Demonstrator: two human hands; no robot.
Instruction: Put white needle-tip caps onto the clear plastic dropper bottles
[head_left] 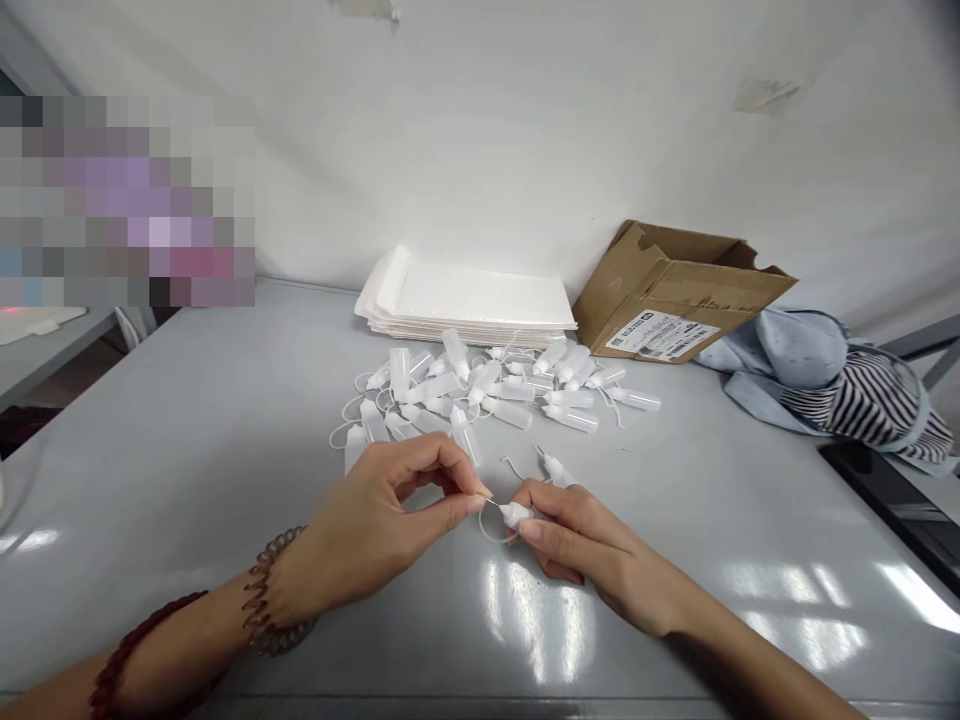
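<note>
Near the middle of the table, my right hand (592,535) is closed round a small needle-tip dropper bottle (516,515). Its white top and thin metal needle point left, while the fingers cover most of the body. My left hand (405,510) pinches thumb and forefinger at the needle's end. A thin white cap strap loops from the bottle's neck up to those fingertips, which hide its end. Just behind my right hand lies another needle-tip bottle (556,470). Farther back is a loose pile of translucent bottles (510,390), several with looped straps.
Flat white sheets or trays (480,300) are stacked against the wall. A tilted cardboard box (675,290) stands to their right. Blue and striped cloth (847,385) and a black phone-like device (892,505) lie on the right of the grey table (187,460).
</note>
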